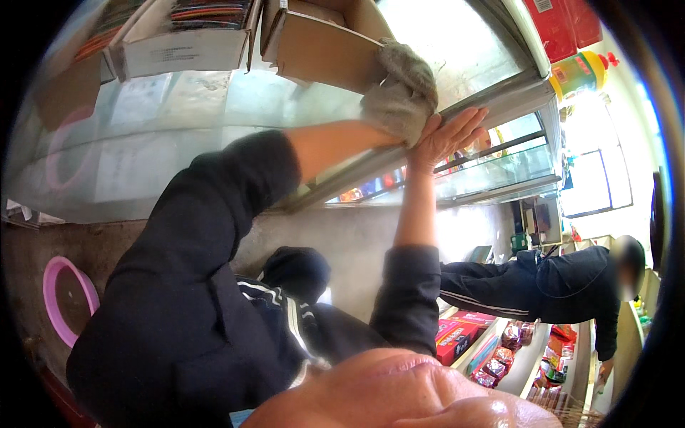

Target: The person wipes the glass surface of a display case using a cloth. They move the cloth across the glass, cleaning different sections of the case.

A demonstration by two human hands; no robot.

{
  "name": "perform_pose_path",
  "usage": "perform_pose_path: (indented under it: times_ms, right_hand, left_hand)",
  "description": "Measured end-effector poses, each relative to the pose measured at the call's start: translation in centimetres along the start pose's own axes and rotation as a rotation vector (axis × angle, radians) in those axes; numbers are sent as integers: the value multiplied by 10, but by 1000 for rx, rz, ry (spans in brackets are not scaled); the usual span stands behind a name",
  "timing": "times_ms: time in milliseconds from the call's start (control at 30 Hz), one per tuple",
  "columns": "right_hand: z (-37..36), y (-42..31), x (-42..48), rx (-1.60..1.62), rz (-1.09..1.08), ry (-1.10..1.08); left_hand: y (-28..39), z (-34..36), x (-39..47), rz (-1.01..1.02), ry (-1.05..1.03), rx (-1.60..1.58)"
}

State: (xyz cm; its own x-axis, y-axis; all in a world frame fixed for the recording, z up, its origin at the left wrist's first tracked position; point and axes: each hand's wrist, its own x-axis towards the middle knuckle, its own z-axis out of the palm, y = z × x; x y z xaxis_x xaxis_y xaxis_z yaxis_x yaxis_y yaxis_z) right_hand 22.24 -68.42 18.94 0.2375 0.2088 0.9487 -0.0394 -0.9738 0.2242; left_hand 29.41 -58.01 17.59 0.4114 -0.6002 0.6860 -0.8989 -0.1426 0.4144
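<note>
A crumpled grey cloth (401, 85) wraps over my left hand, so its fingers are hidden and only the wrist (377, 132) shows. That hand is over the glass-topped display counter (257, 101), and the cloth overlaps the corner of an open cardboard box (326, 51). Whether it presses on the box cannot be told. My right hand (449, 134) lies bare beside the cloth, at the metal-framed edge (497, 88) of the counter. Its fingers are spread and hold nothing.
More cardboard boxes (184, 53) with thin items stand on the counter. A pink plastic basin (69, 299) is on the floor. A person in dark clothes (567, 275) reaches towards shelves (519, 369) of packaged goods. A yellow-green bottle (580, 75) stands beyond the counter.
</note>
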Motion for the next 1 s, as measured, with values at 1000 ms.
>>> perform_pose_path:
  times_ms: [1000]
  right_hand:
    - [6, 0, 1, 30, -21, 96]
  left_hand:
    - [3, -20, -17, -82, -107, 10]
